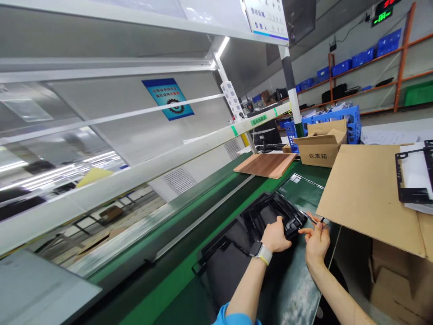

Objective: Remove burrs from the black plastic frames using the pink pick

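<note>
Several black plastic frames (260, 217) lie piled on the green work surface. My left hand (277, 235), with a watch on the wrist, is closed on the near edge of the frames, its fingers curled over the dark plastic. Just right of the pile, my right hand (317, 241) pinches a thin dark tool (320, 221) between its fingers; its exact kind is too small to make out. Nearer to me, more flat black panels (223, 266) lie at the left of my forearm.
A large cardboard sheet (365, 194) juts in at the right, bearing another black frame (401, 176). Farther back are a cardboard box (318, 153), a wood-grain board (267, 164) and a blue crate (353, 124). A metal rail (203, 221) runs along the green bench.
</note>
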Demonstrator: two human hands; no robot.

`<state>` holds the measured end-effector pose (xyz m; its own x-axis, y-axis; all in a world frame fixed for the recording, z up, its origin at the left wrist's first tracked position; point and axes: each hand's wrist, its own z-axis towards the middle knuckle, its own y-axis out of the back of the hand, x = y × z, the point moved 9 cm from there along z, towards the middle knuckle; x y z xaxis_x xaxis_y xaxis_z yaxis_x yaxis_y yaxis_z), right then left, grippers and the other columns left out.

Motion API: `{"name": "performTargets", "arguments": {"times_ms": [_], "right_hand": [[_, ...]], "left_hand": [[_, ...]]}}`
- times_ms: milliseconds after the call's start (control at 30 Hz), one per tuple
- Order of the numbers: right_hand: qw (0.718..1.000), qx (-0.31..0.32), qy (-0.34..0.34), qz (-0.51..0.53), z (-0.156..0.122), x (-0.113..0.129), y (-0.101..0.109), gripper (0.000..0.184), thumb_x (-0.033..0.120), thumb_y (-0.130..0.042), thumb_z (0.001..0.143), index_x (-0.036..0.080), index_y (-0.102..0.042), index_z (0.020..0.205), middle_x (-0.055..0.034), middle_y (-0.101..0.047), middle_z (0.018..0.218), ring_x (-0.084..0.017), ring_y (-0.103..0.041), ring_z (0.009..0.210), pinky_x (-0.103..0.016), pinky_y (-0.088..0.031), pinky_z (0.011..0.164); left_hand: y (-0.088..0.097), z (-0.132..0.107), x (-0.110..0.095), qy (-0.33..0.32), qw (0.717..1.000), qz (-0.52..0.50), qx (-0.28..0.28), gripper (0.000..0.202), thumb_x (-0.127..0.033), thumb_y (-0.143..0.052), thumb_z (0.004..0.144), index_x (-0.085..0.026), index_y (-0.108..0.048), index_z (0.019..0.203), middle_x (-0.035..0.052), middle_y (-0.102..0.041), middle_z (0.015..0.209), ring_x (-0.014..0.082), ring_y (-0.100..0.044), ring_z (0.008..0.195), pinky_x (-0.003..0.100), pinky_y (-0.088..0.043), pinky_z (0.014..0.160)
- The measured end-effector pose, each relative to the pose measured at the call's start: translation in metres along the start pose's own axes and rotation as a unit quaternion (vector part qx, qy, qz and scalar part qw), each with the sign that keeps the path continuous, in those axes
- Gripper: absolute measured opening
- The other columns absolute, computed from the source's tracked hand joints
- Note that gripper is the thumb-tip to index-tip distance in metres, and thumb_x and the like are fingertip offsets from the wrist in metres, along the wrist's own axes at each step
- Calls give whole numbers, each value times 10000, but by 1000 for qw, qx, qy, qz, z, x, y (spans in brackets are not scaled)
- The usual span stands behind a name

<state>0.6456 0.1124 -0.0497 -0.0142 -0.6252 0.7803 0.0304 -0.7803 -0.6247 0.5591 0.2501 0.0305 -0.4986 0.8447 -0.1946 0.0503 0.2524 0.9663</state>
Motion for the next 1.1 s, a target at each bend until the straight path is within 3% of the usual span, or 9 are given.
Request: {"name": "performTargets", "arguments": {"times_ms": [267,667,1100], "right_hand": [[1000,0,3,-4,0,3,0,434,577,-564,1095,168,-624,1227,-64,-721,1103,-59,-575,550,-159,-364,385],[1000,-10,-12,-1,0,0,1,390,530,-601,1089,165,-656,1218,-50,-728,1059,-110,-652,651,-225,-531,518],[999,7,-41,32,0,-6,-1,351,476,-637,1080,168,-662,1246,-54,-721,1085,-141,-684,743,-280,-597,619]], "left_hand": [[1,-4,12,4,999,-27,40,439,-377,-715,1022,-182,-606,1400,108,-692,1307,259,-721,1097,481,-619,958],[9,-20,15,11,998,-19,62,441,-373,-717,1022,-189,-607,1408,111,-681,1338,267,-714,1130,486,-618,971],[-3,-24,4,24,994,9,105,450,-374,-726,1016,-190,-608,1409,114,-676,1353,276,-709,1155,499,-610,991]]}}
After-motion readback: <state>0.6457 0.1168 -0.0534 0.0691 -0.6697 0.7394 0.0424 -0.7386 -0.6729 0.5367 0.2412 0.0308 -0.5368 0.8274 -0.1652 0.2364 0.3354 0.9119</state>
